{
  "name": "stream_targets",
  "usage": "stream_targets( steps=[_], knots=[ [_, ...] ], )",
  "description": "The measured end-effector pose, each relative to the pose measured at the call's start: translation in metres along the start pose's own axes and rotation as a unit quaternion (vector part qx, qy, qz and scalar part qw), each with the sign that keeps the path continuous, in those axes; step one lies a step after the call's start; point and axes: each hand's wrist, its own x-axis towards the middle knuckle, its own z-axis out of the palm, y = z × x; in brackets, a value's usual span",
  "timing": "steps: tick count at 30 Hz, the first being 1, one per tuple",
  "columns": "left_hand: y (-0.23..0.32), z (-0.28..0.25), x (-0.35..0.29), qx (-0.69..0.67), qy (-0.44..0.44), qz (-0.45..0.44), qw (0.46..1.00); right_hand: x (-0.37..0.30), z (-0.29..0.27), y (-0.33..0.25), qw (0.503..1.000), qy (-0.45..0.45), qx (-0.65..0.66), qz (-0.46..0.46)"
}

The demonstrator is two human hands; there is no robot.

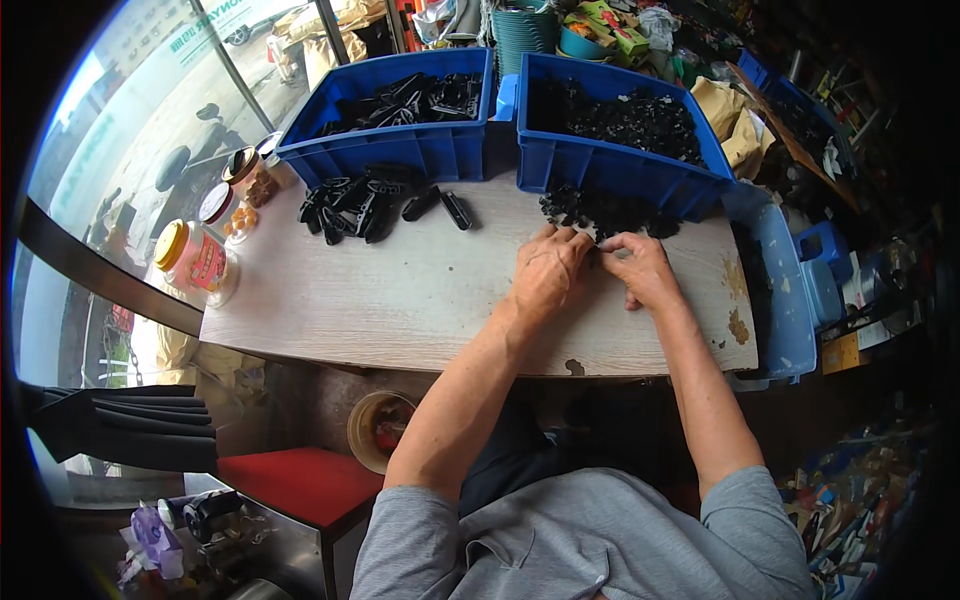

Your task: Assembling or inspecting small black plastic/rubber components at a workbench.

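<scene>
My left hand (552,268) rests on the table at the near edge of a pile of small black plastic parts (600,210). Its fingers are bent and pressed together, and their tips are hidden. Close beside it, my right hand (645,272) has its fingers curled in a pinch toward the left hand. A small dark piece seems to lie between the two hands, too small to make out. Farther left on the table is a heap of longer black plastic parts (350,205), with a loose black part (456,210) at its right.
Two blue bins stand at the table's back: the left bin (390,138) holds long black parts, the right bin (610,160) small ones. Jars, including a yellow-lidded jar (195,262), line the left edge. A light blue tub (795,330) stands at right, a bucket (362,430) below.
</scene>
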Motion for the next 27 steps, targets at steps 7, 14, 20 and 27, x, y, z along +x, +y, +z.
stream_targets(
  steps=[7,14,20,27],
  knots=[
    [0.004,-0.004,-0.001,-0.064,0.029,-0.021,0.997,-0.002,-0.008,0.004,0.994,-0.045,0.098,-0.021],
    [0.008,-0.002,0.000,-0.119,0.067,-0.025,0.990,-0.005,-0.005,0.009,0.983,-0.024,0.177,-0.038],
    [0.012,-0.003,0.001,-0.160,0.049,-0.062,0.984,-0.009,-0.001,0.008,0.973,-0.010,0.227,-0.041],
    [0.008,-0.009,0.000,-0.243,0.059,-0.133,0.959,-0.009,0.004,0.013,0.968,-0.004,0.244,-0.056]
  ],
)
